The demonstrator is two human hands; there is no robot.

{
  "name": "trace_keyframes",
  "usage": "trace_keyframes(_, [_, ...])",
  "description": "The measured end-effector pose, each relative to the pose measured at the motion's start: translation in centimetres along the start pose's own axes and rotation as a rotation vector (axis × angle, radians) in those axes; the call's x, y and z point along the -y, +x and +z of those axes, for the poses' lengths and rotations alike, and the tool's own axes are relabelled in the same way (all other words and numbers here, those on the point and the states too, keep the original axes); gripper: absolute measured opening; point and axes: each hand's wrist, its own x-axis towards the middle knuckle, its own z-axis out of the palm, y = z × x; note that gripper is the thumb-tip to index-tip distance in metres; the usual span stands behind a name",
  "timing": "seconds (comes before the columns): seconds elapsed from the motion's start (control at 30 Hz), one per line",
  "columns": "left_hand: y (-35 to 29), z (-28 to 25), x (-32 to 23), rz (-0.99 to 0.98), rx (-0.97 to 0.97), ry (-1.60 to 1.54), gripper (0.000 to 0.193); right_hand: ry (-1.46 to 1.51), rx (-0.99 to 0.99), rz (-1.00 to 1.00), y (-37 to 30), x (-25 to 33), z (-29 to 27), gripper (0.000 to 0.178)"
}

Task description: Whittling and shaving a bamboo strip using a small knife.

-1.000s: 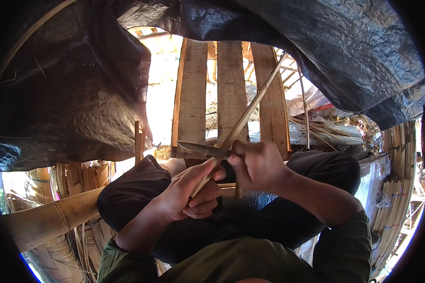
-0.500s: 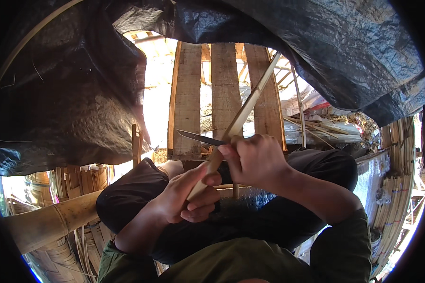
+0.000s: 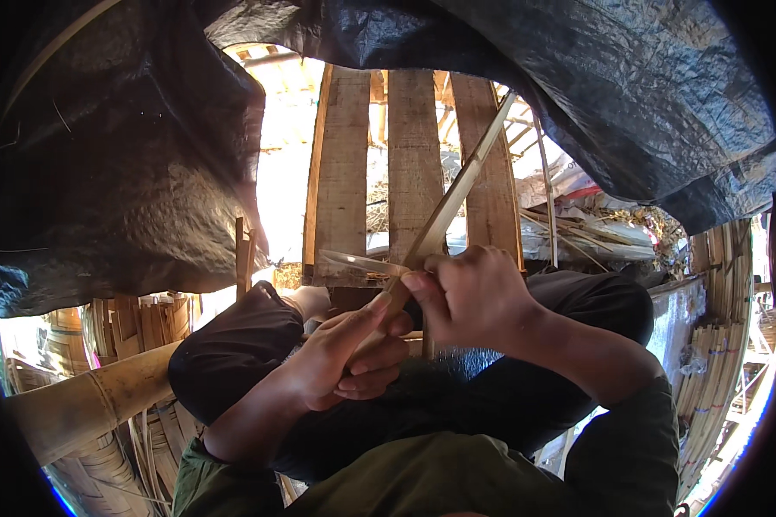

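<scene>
A long, pale strip of bamboo (image 3: 459,191) slants from my lap up to the far right. My left hand (image 3: 343,355) is wrapped round its near end, the thumb lying along the strip. In my right hand (image 3: 474,295) is a knife (image 3: 359,262), its handle hidden by the fingers. The narrow blade points left and crosses the strip just beyond my left thumb, catching bright light. My right fingers are close against the strip at that crossing.
Wooden planks (image 3: 412,159) stand ahead with gaps between them. Dark plastic sheeting (image 3: 121,172) hangs at left and overhead right. A thick bamboo pole (image 3: 95,401) lies at left. Bundled bamboo strips (image 3: 716,379) are stacked at right, and my bent knees frame the hands.
The knife blade has tilted, turning from dark to brightly lit, and sits slightly lower. Both hands keep their hold, with only small shifts.
</scene>
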Motion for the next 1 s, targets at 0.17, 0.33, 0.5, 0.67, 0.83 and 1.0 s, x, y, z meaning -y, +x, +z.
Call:
trace_keyframes(0.17, [-0.4, -0.6, 0.4, 0.004, 0.000, -0.027, 0.049, 0.047, 0.007, 0.173, 1.0, 0.5, -1.9, 0.038])
trace_keyframes(0.33, [-0.3, -0.3, 0.3, 0.001, -0.027, 0.061, 0.049, -0.250, -0.372, -0.141, -0.3, 0.9, -0.3, 0.043])
trace_keyframes(0.5, [0.0, -0.4, 0.3, 0.014, 0.030, 0.022, 0.049, -0.025, -0.547, 0.148, 2.2, -4.0, 1.8, 0.041])
trace_keyframes(0.67, [0.2, -0.6, 0.8, -0.026, 0.131, -0.125, 0.047, 0.536, -0.409, 0.257, 2.8, -5.8, 2.5, 0.059])
trace_keyframes(0.83, [0.0, 0.3, 1.0, -0.015, 0.039, -0.115, 0.044, 0.928, -0.273, 0.484, 2.6, -3.8, 0.6, 0.060])
trace_keyframes(1.0, [-0.7, 1.0, 1.6, 0.069, -0.161, 0.063, 0.044, 0.911, -0.251, 0.364, 2.6, -2.7, 1.4, 0.040])
